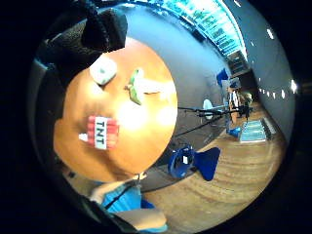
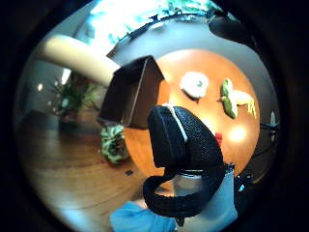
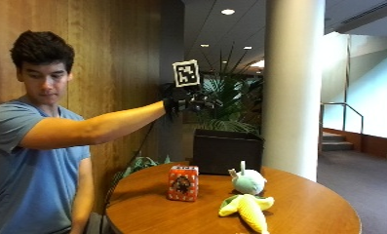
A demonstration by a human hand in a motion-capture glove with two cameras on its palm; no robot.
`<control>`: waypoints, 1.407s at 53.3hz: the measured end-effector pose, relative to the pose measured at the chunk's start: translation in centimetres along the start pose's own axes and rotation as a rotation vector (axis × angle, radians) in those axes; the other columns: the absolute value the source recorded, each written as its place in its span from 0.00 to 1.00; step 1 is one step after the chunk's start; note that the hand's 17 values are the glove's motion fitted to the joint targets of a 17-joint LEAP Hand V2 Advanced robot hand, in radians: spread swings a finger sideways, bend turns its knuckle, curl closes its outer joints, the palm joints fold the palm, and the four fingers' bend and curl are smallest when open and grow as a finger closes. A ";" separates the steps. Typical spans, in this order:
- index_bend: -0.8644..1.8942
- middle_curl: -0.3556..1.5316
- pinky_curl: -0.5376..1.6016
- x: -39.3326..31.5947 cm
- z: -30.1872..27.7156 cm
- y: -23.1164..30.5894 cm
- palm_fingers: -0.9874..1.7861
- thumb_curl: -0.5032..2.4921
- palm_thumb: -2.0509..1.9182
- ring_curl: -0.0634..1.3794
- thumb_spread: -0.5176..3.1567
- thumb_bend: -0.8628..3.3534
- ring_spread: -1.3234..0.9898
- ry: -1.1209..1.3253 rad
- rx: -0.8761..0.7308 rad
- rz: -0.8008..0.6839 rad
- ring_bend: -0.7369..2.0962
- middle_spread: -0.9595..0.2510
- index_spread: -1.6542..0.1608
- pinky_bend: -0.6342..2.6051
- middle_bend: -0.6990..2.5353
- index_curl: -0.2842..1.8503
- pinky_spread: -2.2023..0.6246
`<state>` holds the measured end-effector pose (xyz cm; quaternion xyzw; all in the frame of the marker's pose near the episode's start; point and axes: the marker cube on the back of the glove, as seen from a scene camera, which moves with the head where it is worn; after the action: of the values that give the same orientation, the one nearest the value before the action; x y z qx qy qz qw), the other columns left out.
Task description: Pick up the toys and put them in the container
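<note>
Outside view: the right arm is held out almost level from the shoulder, forearm slightly raised, so that the gloved right hand (image 3: 183, 103) is seen in the upper middle of the frame, high above the round wooden table (image 3: 310, 204) and well apart from everything on it. Nothing is gripped. Whether the fingers are spread or together cannot be told (the glove reads only as a dark mass here).

Three toys are seen on the table in the lower centre of the frame. The red TNT block (image 3: 183, 183) is stood upright at the left. The pale round plush (image 3: 248, 181) is placed to its right. The yellow corn plush (image 3: 248, 209) is laid just in front of the round one.

The dark container (image 3: 225, 150) is set at the back of the table, behind the toys, upright with its opening upward; no toy is seen in it.
</note>
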<state>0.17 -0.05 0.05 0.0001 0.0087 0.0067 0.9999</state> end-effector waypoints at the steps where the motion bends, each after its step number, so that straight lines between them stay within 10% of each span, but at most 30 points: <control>1: 0.38 0.20 0.30 0.0 0.0 0.0 0.48 0.17 0.52 0.05 0.26 0.20 0.56 0.004 0.000 0.004 0.33 0.78 0.85 0.36 0.27 0.15 0.78; 24: 0.38 0.28 0.37 -0.5 0.1 0.4 0.44 0.20 0.51 0.11 0.49 0.20 0.54 -0.069 -0.042 0.025 0.35 0.77 0.76 0.41 0.28 0.22 0.78; 75: 0.35 0.33 0.44 -0.5 18.7 7.1 0.29 0.24 0.51 0.17 0.43 0.19 0.58 -0.084 -0.447 -0.040 0.35 0.82 0.76 0.58 0.26 0.23 0.80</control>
<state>-0.07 7.08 18.81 -0.2213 -0.0346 -0.0116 0.9745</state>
